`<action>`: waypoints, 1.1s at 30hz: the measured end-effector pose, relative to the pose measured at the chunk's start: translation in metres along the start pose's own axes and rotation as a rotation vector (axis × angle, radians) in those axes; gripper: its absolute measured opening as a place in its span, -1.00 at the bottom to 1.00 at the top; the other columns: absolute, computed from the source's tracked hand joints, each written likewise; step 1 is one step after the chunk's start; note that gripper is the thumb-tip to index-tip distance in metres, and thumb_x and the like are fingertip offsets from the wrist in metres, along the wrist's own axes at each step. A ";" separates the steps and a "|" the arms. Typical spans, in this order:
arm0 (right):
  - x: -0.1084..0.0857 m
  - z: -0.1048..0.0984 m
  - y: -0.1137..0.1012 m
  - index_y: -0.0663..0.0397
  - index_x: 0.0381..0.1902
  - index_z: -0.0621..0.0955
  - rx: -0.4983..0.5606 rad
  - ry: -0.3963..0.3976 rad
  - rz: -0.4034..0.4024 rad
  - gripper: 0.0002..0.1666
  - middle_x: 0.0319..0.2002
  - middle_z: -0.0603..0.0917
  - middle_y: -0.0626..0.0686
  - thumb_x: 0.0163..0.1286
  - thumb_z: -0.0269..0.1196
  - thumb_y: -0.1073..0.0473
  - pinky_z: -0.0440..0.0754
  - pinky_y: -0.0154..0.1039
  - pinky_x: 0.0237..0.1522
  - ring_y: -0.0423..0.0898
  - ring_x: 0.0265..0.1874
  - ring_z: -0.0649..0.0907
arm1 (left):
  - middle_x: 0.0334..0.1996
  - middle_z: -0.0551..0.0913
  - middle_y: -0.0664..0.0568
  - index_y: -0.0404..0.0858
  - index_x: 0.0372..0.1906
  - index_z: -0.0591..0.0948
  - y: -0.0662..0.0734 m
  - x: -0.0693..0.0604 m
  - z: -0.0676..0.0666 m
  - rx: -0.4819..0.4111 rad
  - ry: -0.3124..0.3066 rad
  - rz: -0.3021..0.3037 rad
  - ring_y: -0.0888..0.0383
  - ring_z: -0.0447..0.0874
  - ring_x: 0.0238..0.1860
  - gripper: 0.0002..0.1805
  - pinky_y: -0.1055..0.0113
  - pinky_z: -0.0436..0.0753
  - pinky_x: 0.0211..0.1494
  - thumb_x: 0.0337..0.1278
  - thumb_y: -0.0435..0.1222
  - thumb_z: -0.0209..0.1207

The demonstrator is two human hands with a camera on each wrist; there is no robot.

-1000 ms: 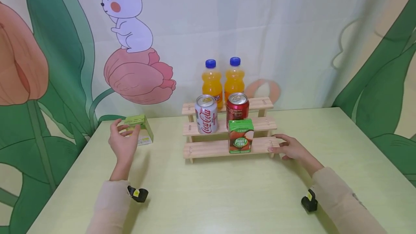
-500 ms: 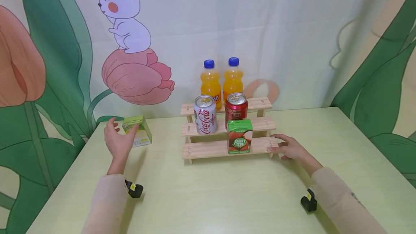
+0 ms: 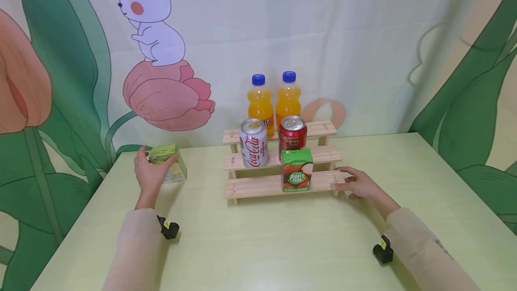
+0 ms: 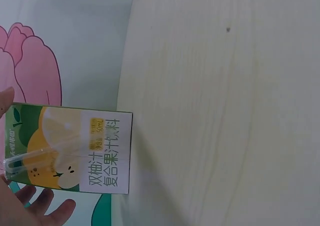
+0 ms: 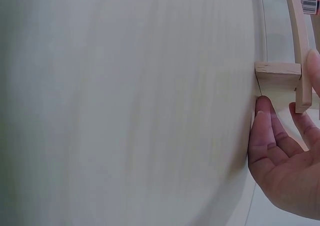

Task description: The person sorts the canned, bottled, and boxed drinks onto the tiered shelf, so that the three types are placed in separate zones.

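Note:
My left hand (image 3: 150, 175) is at the left around a green-and-white juice box (image 4: 95, 146) standing on the table. Its thumb lies by one side, the fingers spread beyond the other; in the left wrist view several fingertips are apart from the carton. My right hand (image 3: 359, 187) pinches the right end of the lowest step of a three-tier wooden display rack (image 3: 254, 186), thumb on top and a finger beneath. On that step stands a green-and-red juice box (image 3: 296, 172). A white soda can (image 3: 253, 145) and a red soda can (image 3: 292, 136) occupy the middle step.
Two orange soda bottles (image 3: 260, 102) with blue caps stand on the top step, partly behind the cans. A printed curtain (image 3: 226, 21) hangs behind the pale wooden table (image 3: 274, 246). Each wrist carries a small black camera (image 3: 168, 229).
My left hand first drew slightly back from the green-and-white juice box, then came in closer around it. The right hand stays on the rack. The head view has shifted a little.

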State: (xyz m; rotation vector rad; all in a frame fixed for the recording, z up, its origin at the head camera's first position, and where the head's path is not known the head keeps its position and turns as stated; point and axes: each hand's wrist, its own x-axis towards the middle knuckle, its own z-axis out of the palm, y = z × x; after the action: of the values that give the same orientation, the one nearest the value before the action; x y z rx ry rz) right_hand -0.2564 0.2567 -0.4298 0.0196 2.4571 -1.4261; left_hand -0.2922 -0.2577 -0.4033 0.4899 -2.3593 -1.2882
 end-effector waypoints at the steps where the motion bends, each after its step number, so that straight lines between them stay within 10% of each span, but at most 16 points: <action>1: 0.000 0.000 0.000 0.21 0.32 0.16 -0.002 0.001 0.000 -0.12 0.07 0.39 0.34 0.18 0.28 0.00 0.53 -0.23 -0.37 0.00 -0.18 0.47 | 0.27 0.15 -0.18 -0.18 0.39 0.00 -0.001 0.001 0.001 -0.002 -0.003 -0.002 -0.11 0.15 0.23 0.06 -0.02 0.21 0.25 -0.19 0.02 0.34; 33: 0.000 0.000 0.000 0.22 0.30 0.20 0.028 0.014 -0.008 -0.15 0.03 0.43 0.31 0.16 0.30 0.04 0.53 -0.25 -0.40 -0.06 -0.24 0.48 | 0.24 0.23 -0.16 -0.21 0.35 0.05 -0.004 0.009 0.007 -0.053 -0.063 -0.035 -0.06 0.20 0.21 0.00 0.07 0.24 0.27 -0.19 -0.08 0.36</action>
State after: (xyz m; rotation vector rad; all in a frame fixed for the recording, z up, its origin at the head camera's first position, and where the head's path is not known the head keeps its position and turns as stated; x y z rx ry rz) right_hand -0.2563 0.2571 -0.4299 0.0261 2.4505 -1.4687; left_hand -0.3030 -0.2589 -0.4088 0.4830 -2.3707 -1.3969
